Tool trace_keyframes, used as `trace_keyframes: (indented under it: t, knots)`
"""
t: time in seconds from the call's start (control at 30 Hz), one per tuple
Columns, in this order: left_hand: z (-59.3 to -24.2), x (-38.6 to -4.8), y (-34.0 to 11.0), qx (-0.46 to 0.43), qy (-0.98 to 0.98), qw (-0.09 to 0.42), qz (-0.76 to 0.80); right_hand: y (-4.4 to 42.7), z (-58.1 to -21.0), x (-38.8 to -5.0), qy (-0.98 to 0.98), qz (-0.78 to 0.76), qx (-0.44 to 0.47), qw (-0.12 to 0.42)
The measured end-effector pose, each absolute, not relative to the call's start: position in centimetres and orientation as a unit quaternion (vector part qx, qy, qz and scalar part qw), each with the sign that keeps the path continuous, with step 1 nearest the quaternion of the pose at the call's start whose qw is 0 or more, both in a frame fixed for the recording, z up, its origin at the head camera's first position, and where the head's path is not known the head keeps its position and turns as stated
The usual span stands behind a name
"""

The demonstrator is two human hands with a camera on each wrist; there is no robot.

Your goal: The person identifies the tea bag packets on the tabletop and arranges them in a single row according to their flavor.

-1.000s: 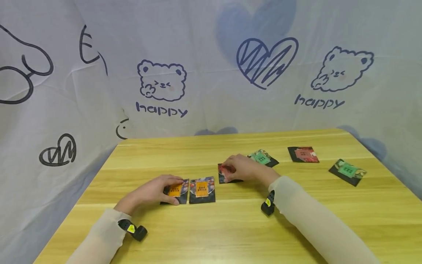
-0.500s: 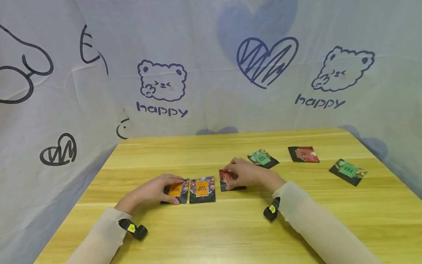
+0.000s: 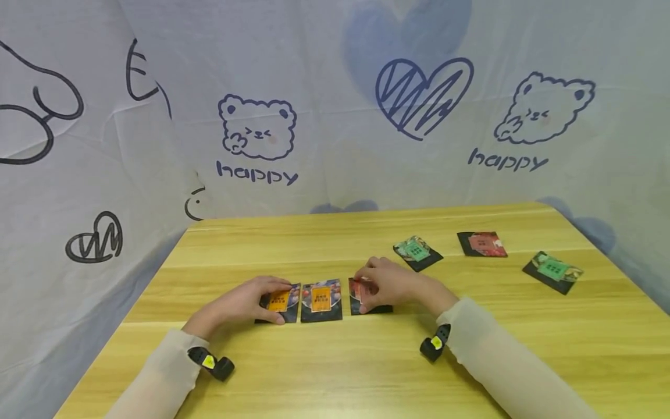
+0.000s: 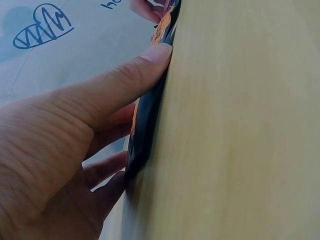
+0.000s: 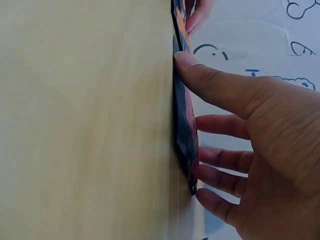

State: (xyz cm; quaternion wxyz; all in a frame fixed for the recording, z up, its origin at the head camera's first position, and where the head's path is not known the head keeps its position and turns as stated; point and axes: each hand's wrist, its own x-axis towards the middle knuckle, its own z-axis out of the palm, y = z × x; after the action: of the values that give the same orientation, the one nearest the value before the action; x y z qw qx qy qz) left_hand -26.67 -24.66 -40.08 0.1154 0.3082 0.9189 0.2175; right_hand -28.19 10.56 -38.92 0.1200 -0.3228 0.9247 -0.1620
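Note:
My left hand point(image 3: 238, 302) rests on a black packet with an orange label point(image 3: 280, 301); in the left wrist view its thumb point(image 4: 127, 75) lies on the packet, fingers along the edge. A second orange-labelled packet point(image 3: 321, 301) lies flat just to its right, a thin gap between them. My right hand point(image 3: 398, 286) presses its thumb and fairly straight fingers on a red-labelled packet point(image 3: 354, 297), right of that one and partly covered by the hand. The right wrist view shows this red packet point(image 5: 186, 132) flat on the table, fingertips spread along it.
Toward the back right of the wooden table point(image 3: 335, 372) lie a green-labelled packet point(image 3: 417, 252), another red-labelled one point(image 3: 483, 244) and a second green-labelled one point(image 3: 552, 272), all at differing angles. A white cloth point(image 3: 335, 116) with drawings hangs behind.
My right hand has slid the red-labelled packet toward me, nearly level with the two orange-labelled ones. The back green-labelled packet is now fully uncovered. My left hand has stayed in place.

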Motion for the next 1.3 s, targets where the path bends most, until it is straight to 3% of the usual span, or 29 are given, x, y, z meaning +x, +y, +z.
trace_keyframes:
  t: [1.3]
  knots:
    - [-39.9, -26.6, -24.5, 0.309, 0.918, 0.111, 0.222, 9.5, -38.9, -27.0, 0.926, -0.138, -0.337, 0.096]
